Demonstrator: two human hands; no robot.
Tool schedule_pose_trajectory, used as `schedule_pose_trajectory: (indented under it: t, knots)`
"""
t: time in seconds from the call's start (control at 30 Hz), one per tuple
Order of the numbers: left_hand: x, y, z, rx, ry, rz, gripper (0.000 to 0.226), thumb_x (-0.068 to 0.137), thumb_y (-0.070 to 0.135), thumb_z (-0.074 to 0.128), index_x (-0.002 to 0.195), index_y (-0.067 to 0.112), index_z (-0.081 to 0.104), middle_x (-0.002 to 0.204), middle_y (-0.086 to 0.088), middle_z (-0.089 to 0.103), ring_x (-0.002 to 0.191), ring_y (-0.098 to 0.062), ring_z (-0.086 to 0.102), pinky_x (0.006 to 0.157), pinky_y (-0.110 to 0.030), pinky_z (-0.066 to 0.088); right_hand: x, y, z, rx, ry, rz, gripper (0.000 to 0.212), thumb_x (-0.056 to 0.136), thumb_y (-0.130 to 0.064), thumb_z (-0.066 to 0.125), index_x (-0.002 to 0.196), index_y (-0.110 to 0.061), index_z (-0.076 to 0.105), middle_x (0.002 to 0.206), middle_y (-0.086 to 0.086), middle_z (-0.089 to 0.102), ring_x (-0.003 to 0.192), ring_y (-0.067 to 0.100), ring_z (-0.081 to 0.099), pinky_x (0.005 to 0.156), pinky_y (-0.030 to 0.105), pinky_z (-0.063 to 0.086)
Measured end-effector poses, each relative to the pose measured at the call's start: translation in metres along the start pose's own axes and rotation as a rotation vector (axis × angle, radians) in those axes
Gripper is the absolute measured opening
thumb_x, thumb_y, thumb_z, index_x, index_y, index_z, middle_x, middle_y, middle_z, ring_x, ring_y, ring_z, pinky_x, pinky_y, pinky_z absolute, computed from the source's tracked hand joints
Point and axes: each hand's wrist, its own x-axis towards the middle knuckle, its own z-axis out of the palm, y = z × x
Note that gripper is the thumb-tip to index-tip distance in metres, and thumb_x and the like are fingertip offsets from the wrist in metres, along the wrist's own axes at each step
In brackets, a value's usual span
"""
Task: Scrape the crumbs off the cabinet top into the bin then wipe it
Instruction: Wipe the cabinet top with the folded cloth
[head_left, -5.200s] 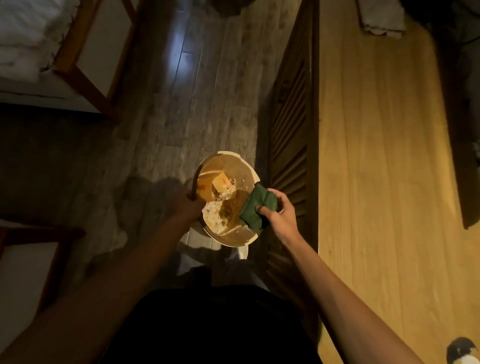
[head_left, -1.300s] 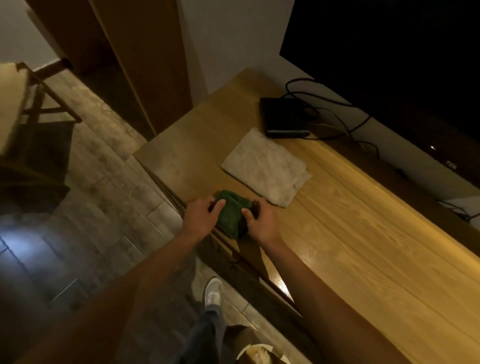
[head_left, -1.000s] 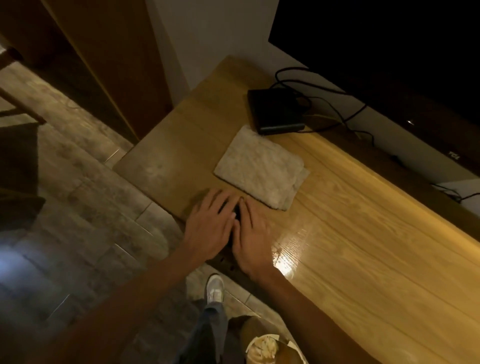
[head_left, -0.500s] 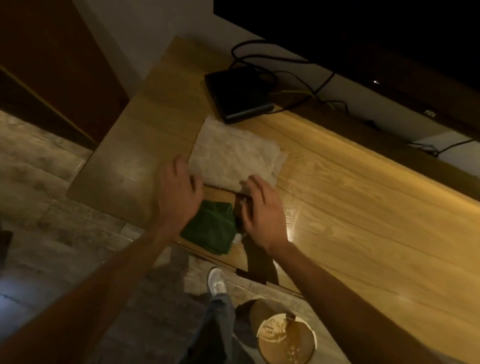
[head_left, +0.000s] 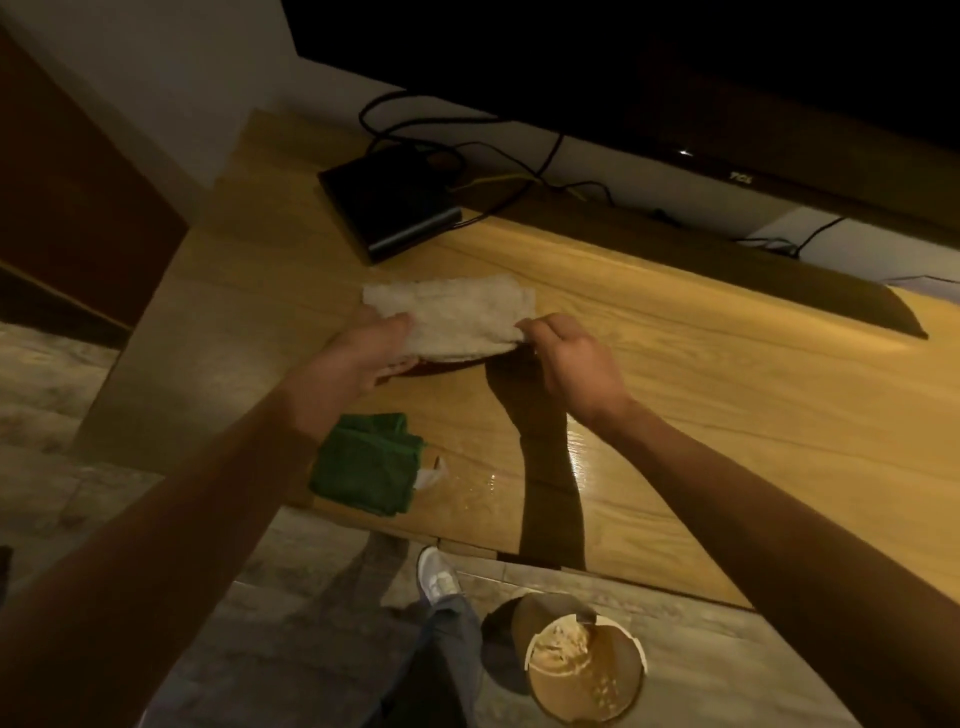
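Note:
Both hands hold a folded white cloth a little above the wooden cabinet top. My left hand grips its near left edge and my right hand pinches its near right corner. A folded green cloth lies loose at the cabinet's front edge, under my left forearm, with a small white scrap beside it. The round bin, with crumbs and paper inside, stands on the floor below the cabinet front.
A flat black box with cables sits at the back of the cabinet, under a dark TV. My shoe is on the wooden floor next to the bin. A dark wooden door stands at the left.
The green cloth was carried from the bin to the cabinet's front edge and let go. Both hands moved to the white cloth and lifted its near edge.

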Motion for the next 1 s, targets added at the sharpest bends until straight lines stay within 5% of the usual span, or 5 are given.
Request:
schedule_pose_trajectory:
  t: [0.33,0.6,0.8,0.9,1.0]
  knots:
    - [-0.057,-0.004,0.129,0.145,-0.114,0.298,0.027,0.092,0.035,0.066,0.116,0.024,0.059,0.108,0.002,0.067,0.089,-0.014,0.068,0.053,-0.016,0.051,-0.120,0.080,-0.065,-0.005,0.262,0.163,0.038,0.096,0.002,0.060,0.132,-0.006,0.062,0.120,0.017,0.064,0.104,0.033,0.060,0.081,0.041,0.053]
    - [-0.104,-0.162,0.104,0.829,0.003,0.274,0.031,0.088,0.043,0.066,0.108,0.025,0.050,0.106,0.002,0.064,0.094,-0.020,0.065,0.075,-0.036,0.057,-0.291,0.029,0.025,0.206,-0.072,0.256,0.053,0.088,-0.006,0.071,0.139,-0.018,0.060,0.133,0.008,0.060,0.120,0.024,0.058,0.101,0.030,0.047]
    - [-0.124,-0.187,0.104,1.254,0.287,0.900,0.033,0.091,0.031,0.054,0.120,0.015,0.053,0.128,-0.009,0.049,0.117,-0.026,0.043,0.086,-0.035,0.044,-0.281,0.004,0.038,0.191,0.223,0.307,0.030,0.101,-0.034,0.049,0.117,-0.018,0.069,0.125,0.003,0.063,0.120,0.020,0.053,0.103,0.047,0.042]
    - [-0.108,-0.179,0.131,1.261,0.138,1.018,0.039,0.099,0.030,0.039,0.133,0.014,0.051,0.149,-0.006,0.039,0.137,-0.022,0.034,0.107,-0.042,0.040,-0.222,0.004,0.042,0.187,0.186,0.341,0.043,0.108,-0.035,0.037,0.144,-0.017,0.052,0.154,0.009,0.046,0.145,0.025,0.037,0.119,0.046,0.030]
    - [-0.086,-0.186,0.151,1.435,0.085,0.897,0.055,0.105,0.037,0.021,0.156,0.017,0.021,0.165,-0.001,0.014,0.152,-0.019,0.005,0.123,-0.042,0.012,-0.185,0.002,0.066,0.203,-0.034,0.405,0.055,0.109,-0.047,0.020,0.162,-0.031,0.020,0.172,0.002,0.007,0.158,0.022,0.001,0.126,0.051,0.003]
